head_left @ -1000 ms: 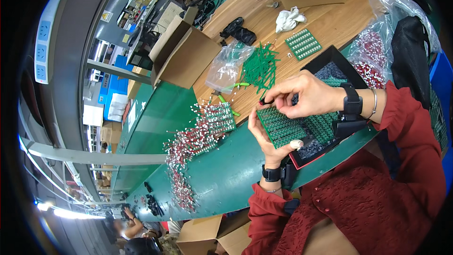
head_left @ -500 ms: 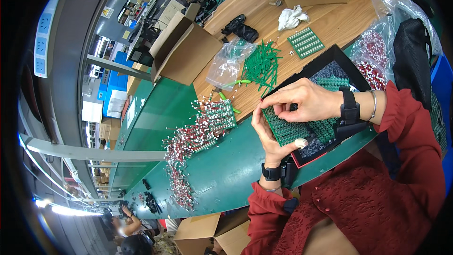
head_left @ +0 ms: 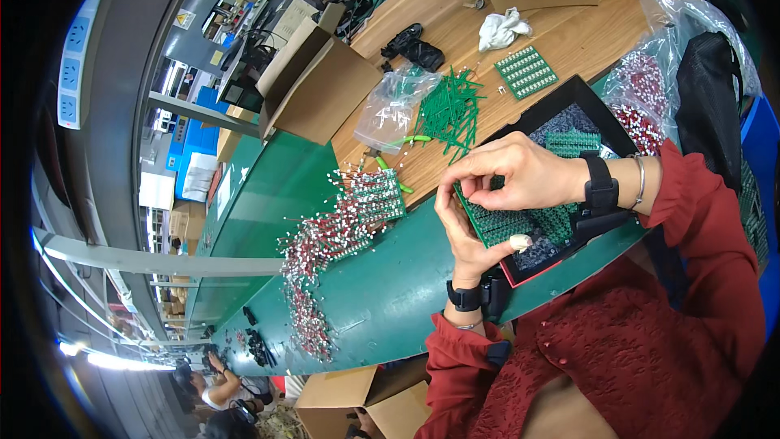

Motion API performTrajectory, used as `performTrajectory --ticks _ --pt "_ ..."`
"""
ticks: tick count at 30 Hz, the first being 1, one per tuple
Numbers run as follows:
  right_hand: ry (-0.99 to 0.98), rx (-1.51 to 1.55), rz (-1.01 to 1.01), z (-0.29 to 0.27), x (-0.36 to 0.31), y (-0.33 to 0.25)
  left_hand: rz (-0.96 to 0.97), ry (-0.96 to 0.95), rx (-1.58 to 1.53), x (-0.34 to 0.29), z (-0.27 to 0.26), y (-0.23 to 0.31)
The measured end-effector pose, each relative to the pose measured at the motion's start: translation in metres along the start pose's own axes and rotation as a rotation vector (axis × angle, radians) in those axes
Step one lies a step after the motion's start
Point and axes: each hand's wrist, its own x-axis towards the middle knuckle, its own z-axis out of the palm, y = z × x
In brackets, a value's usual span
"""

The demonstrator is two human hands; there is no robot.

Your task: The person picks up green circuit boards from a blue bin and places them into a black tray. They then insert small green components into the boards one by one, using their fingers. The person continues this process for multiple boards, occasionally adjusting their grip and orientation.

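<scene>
My left hand (head_left: 464,242) grips the left edge of a green circuit board panel (head_left: 497,225), thumb on the near side and fingers round the far edge. Over the panel, my right hand (head_left: 524,172) bends its fingers into a pinch, its fingertips meeting my left fingertips at the panel's far-left corner. Whatever lies in that pinch is too small or hidden to tell. Below both hands is a black box (head_left: 611,110) with a red near edge, holding more green boards (head_left: 573,144). The panel tilts over its left side and my right hand covers part of it.
Left lies a heap of red wires with white ends (head_left: 313,268) beside another board (head_left: 382,195). Beyond are green strips (head_left: 451,110), a clear bag (head_left: 396,110), green-handled pliers (head_left: 417,140), a populated board (head_left: 526,72) and cartons (head_left: 325,89). A wire-filled bag (head_left: 640,97) stands right.
My right fingertips have shifted slightly and bent lower, closer to my left fingers at the panel corner. The panel and left hand stay nearly in place. A person in the background has moved.
</scene>
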Motion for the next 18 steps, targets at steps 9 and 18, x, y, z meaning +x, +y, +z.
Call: performTrajectory --ticks 9,18 --pt "0.004 0.094 0.099 -0.014 -0.004 0.0 0.014 -0.006 0.022 0.0 -0.002 -0.002" --pt "-0.036 -0.058 0.053 -0.008 -0.005 0.005 -0.03 0.036 -0.039 -0.002 0.003 0.0"
